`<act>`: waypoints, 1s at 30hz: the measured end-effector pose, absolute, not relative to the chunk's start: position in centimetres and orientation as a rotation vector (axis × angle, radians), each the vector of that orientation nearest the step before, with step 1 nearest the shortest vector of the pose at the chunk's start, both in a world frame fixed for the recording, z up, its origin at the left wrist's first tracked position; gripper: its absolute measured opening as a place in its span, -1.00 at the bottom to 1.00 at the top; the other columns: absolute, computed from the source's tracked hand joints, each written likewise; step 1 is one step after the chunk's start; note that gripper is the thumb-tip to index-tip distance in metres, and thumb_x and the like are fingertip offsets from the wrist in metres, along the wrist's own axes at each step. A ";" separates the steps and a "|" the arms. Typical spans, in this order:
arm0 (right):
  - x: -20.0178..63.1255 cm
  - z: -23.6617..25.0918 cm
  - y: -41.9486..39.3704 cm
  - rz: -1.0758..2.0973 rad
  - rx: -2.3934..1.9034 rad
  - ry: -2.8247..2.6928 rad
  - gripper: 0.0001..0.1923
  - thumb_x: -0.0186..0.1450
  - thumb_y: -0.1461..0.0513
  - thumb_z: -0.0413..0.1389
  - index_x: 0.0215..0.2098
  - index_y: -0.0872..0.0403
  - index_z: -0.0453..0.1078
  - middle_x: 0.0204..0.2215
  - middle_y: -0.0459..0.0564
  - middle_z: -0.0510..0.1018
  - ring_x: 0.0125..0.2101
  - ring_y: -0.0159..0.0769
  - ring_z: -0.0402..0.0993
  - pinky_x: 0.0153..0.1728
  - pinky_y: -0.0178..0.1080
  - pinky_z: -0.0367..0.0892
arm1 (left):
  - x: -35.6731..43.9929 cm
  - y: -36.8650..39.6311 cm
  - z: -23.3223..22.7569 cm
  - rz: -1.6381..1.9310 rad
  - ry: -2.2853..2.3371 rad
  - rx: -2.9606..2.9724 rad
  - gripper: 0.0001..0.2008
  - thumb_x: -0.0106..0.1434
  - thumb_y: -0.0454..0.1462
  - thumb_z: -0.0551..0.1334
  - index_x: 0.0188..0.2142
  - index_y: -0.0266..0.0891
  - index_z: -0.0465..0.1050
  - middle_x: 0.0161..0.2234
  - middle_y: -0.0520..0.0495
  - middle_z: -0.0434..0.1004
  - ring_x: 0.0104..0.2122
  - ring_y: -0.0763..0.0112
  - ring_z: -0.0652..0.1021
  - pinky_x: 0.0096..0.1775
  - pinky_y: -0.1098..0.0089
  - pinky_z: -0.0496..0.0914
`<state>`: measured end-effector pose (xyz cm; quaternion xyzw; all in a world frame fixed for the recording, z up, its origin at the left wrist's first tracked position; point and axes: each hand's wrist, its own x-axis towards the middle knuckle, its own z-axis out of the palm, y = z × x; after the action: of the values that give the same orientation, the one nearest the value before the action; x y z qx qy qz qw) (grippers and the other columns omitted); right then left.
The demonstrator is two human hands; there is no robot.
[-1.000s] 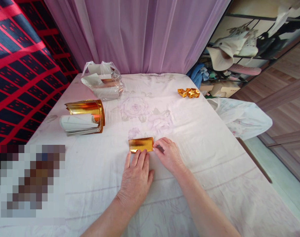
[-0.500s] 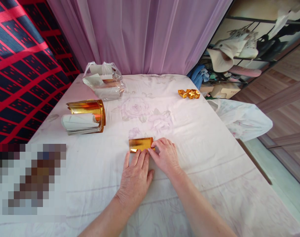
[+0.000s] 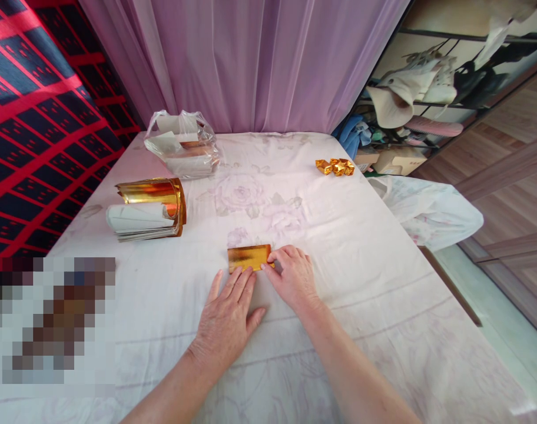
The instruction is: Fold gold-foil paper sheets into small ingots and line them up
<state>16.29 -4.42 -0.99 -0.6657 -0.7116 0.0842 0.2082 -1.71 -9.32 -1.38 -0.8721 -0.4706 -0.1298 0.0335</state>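
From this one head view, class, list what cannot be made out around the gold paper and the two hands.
- Near edge of the folded gold sheet: covered by left hand fingertips.
- Its right end: under the right hand.
- Contents of the plastic bag: blurred by crinkled film.
- Lower left: pixelated.

No readable text, label or number shows anywhere.
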 end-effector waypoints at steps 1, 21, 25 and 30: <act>16.3 -1.0 -4.4 0.239 -1.851 -1.978 -0.91 0.26 0.13 0.23 -0.34 -0.03 0.47 -0.28 -0.06 0.53 -0.23 -0.21 0.39 -0.25 -0.21 0.08 | -2.0 -9.3 -1.4 -0.401 -1.444 -2.675 -0.46 0.42 -0.02 -0.02 0.22 -0.30 0.32 0.23 -0.15 0.38 0.22 0.14 0.36 0.31 0.02 -0.03; 15.6 -0.5 -4.8 0.173 -1.772 -2.061 -0.92 0.33 0.21 0.14 -0.32 -0.03 0.47 -0.24 -0.06 0.52 -0.21 -0.24 0.38 -0.22 -0.18 0.10 | -4.2 -9.1 -0.4 -0.403 -1.542 -2.653 -0.50 0.40 -0.03 0.02 0.18 -0.22 0.37 0.14 -0.16 0.47 0.16 0.09 0.39 0.28 -0.04 -0.01; 15.0 -0.3 -4.9 0.184 -1.690 -2.197 -0.81 0.33 0.34 0.07 -0.26 -0.04 0.50 -0.23 -0.05 0.54 -0.20 -0.25 0.38 -0.20 -0.18 0.13 | -4.0 -8.9 -0.4 -0.428 -1.538 -2.671 -0.52 0.38 -0.04 0.05 0.16 -0.23 0.39 0.12 -0.19 0.47 0.15 0.09 0.40 0.28 -0.04 -0.01; 14.2 0.0 -4.6 0.317 -1.744 -2.153 -0.91 0.29 0.29 0.12 -0.31 0.00 0.47 -0.29 -0.06 0.54 -0.22 -0.25 0.41 -0.21 -0.21 0.16 | -4.0 -8.8 -0.3 -0.431 -1.589 -2.678 -0.51 0.35 -0.04 0.09 0.13 -0.29 0.40 0.10 -0.22 0.47 0.13 0.08 0.40 0.25 -0.05 0.04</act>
<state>14.18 -4.59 0.03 -0.6157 -0.7600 0.1120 0.1754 -3.98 -8.84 -0.32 -0.8519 -0.5054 -0.1372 -0.0011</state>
